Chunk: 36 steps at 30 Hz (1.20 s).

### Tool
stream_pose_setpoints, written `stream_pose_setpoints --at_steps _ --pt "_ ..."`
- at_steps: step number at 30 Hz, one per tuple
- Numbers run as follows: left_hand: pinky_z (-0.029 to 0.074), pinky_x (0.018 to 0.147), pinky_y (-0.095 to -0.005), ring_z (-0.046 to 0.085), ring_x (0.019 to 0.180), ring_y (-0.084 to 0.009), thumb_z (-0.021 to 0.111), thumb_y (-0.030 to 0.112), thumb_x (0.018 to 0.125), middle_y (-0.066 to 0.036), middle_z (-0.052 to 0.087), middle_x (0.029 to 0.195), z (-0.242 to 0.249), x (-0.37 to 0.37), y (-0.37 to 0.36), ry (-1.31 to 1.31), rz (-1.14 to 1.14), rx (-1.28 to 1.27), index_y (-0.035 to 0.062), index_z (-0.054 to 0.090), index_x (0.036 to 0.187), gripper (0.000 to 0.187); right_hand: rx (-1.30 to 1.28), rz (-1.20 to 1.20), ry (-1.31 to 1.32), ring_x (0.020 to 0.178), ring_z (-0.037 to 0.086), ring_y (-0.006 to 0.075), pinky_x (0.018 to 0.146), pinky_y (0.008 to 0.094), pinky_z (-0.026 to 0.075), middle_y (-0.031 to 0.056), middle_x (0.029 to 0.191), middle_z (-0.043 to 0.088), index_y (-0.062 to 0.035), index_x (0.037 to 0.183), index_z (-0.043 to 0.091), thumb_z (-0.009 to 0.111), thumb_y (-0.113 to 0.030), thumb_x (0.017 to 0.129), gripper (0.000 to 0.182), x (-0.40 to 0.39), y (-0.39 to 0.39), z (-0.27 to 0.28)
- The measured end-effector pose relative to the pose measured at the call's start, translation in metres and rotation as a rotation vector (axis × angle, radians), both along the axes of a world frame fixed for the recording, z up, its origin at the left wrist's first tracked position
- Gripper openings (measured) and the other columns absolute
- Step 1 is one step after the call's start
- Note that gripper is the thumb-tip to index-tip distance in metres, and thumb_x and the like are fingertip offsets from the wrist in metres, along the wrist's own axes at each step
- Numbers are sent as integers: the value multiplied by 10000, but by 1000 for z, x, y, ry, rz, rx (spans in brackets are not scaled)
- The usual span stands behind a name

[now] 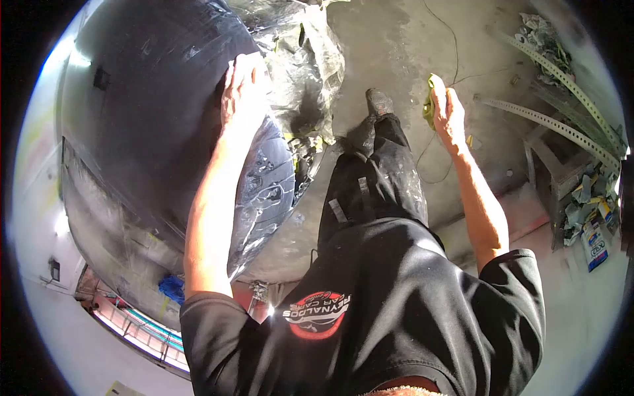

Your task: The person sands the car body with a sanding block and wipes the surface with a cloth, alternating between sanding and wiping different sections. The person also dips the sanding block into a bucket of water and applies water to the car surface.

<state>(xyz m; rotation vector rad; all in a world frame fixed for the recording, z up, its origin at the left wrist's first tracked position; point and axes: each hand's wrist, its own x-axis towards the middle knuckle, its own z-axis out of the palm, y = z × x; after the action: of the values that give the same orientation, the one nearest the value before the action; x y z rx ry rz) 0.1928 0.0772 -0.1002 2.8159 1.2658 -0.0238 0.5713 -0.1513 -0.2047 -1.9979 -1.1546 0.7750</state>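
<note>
My left hand (244, 89) lies on the edge of a large dark, glossy car body panel (145, 112), fingers apart; nothing shows in it. Bright glare washes out the back of that hand. Beside it, crumpled translucent plastic sheeting (320, 72) hangs from the car. Under my left forearm, wrinkled dark plastic (267, 185) covers the lower side. Off to the right, away from the car, my right hand (449, 115) is closed on a yellow-green cloth (430, 102). The cloth sticks out past the fingers, above the concrete floor.
Perforated metal strips (561, 125) curve out from the right over a stand (551, 158). Scraps and a labelled packet (596, 247) are beside it. A thin cord (456, 46) lies on the floor (389, 39). A blue crumpled item (172, 288) is at the left.
</note>
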Motion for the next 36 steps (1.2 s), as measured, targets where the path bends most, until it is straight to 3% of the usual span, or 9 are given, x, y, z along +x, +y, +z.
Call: stream_pose_setpoints --at_steps 3,5,9,11,15,17,25,34,36 --pt "465 1093 -486 573 1267 -380 546 126 965 -196 609 1272 -11 1 51 258 -251 322 -18 590 1240 314 -257 -249 379 675 573 201 616 356 478 145 750 586 -2 953 592 636 -280 1035 293 -6 11 29" --pt "515 946 -445 618 1036 -363 532 107 946 -180 610 1116 -10 19 93 269 -67 166 16 600 1130 216 -228 -181 235 687 551 181 641 345 477 126 752 569 -4 937 580 624 -304 1045 321 0 1 3" --pt "504 1001 -491 602 1139 -392 548 128 961 -214 609 1208 12 45 60 77 268 -88 -12 590 1256 329 -195 -192 257 683 538 174 658 338 481 113 755 574 -4 942 581 615 -290 1052 308 2 3 18" --pt "459 1106 -507 582 1257 -382 529 146 979 -250 594 1318 -11 1 27 166 -154 163 -40 574 1320 391 -160 -199 265 677 530 172 659 330 483 111 756 572 -5 939 577 614 -278 1052 299 1 0 22" --pt "488 1041 -487 616 1112 -427 474 126 1000 -230 598 1248 -11 6 81 204 -186 168 36 573 1306 335 -269 -235 362 707 508 140 669 319 479 98 748 530 0 922 553 607 -284 1056 318 -3 -1 14" --pt "513 933 -476 632 1027 -357 511 138 980 -166 628 1057 -3 30 110 279 -145 126 25 604 1089 182 -273 -210 279 715 505 136 671 322 477 93 743 525 1 921 555 603 -301 1058 335 -3 4 12" --pt "383 1173 -499 513 1358 -423 530 144 1021 -195 582 1437 34 -24 -8 285 -135 -49 23 577 1395 396 -199 -248 416 713 494 134 665 294 468 82 756 558 10 956 575 587 -254 1068 287 -8 2 14" --pt "389 1185 -478 484 1384 -441 568 156 990 -255 536 1467 22 1 1 0 170 -210 31 581 1397 425 -223 -125 363 711 497 118 660 294 462 53 749 543 -19 967 591 591 -296 1067 294 -31 27 17" --pt "380 1192 -484 480 1394 -437 605 122 950 -256 540 1468 45 -29 -23 146 -48 -193 36 594 1383 442 -287 -144 383 719 505 117 659 294 462 57 748 548 -16 968 590 592 -306 1066 307 -38 38 28"
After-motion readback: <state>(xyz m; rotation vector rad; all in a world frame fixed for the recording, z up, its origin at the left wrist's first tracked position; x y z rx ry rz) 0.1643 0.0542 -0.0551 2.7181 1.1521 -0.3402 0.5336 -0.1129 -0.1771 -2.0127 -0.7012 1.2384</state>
